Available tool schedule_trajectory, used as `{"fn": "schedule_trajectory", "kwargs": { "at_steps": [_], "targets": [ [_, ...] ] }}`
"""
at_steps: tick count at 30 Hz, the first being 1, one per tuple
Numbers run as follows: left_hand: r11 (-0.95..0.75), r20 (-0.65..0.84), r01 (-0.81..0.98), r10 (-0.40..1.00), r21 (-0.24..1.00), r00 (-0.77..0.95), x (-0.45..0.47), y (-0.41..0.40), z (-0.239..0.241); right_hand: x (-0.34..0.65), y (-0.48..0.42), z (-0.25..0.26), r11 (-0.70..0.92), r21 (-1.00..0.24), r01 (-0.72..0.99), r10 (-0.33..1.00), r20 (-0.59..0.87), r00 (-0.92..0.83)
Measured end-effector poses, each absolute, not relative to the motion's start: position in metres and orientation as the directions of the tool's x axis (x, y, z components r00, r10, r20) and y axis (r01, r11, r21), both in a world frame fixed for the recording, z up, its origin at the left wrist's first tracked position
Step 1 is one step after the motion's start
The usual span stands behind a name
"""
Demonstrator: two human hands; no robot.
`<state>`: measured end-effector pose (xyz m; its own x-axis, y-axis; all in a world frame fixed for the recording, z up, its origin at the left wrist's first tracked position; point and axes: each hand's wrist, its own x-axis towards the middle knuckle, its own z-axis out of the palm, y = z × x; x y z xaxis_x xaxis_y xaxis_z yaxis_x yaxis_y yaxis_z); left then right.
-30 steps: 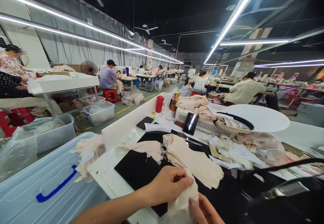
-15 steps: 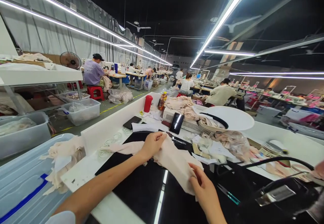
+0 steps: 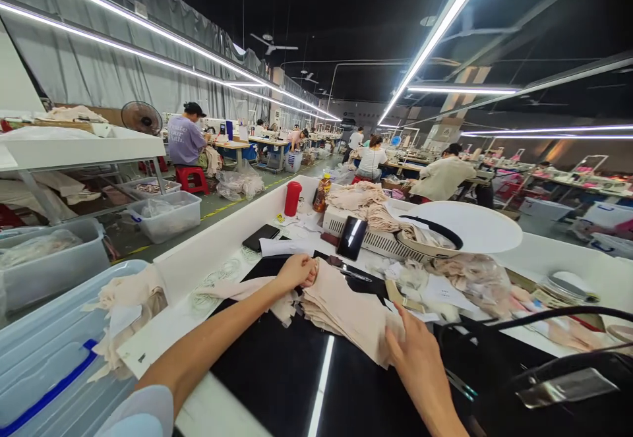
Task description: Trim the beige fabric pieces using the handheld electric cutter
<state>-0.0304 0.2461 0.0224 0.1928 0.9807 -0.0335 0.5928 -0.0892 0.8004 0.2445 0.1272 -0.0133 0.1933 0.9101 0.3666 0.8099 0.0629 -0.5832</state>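
A stack of pale beige fabric pieces lies on the black work surface in front of me. At its far left end, my left hand is closed, pinching the edge of the top piece between thumb and fingers. My right hand is at the right end of the stack, thumb and fingers spread apart around the cloth corner, which is blurred there. More beige cloth lies bunched under my left wrist and forearm.
Behind the stack are a black phone, a red cup and a bottle. Teal-handled tweezers lie beside my right wrist, near a dark machine. A blue lidded bin stands left. Co-workers sit farther off.
My right hand has spread its fingers from the cloth corner and shifted right. The top piece, lifted and curved before, now lies flatter on the stack. My left hand keeps its pinch.
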Motion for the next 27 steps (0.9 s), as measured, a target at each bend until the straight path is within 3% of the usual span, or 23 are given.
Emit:
{"fn": "schedule_trajectory", "kwargs": {
  "at_steps": [3, 9, 14, 20, 27],
  "targets": [
    [-0.180, 0.016, 0.705, 0.972, 0.686, 0.232, -0.073, 0.229, 0.035, 0.244, 0.112, -0.019, 0.161, -0.533, 0.831, 0.901, 0.422, 0.096],
    [-0.327, 0.078, 0.853, 0.943, 0.407, 0.324, -0.133, 0.188, 0.037, 0.241, 0.084, -0.032, 0.246, -0.641, 0.727, 0.934, 0.358, 0.000],
    [-0.387, 0.094, 0.877, 0.922, 0.284, 0.376, -0.136, 0.173, 0.018, 0.228, 0.067, -0.029, 0.313, -0.698, 0.644, 0.942, 0.313, -0.118],
    [-0.417, 0.106, 0.867, 0.909, 0.273, 0.403, -0.137, 0.177, 0.013, 0.217, 0.048, -0.019, 0.350, -0.732, 0.584, 0.934, 0.320, -0.158],
    [-0.333, 0.112, 0.845, 0.942, 0.417, 0.316, -0.138, 0.177, 0.018, 0.202, 0.038, -0.015, 0.372, -0.739, 0.562, 0.928, 0.321, -0.191]
  ]
}}
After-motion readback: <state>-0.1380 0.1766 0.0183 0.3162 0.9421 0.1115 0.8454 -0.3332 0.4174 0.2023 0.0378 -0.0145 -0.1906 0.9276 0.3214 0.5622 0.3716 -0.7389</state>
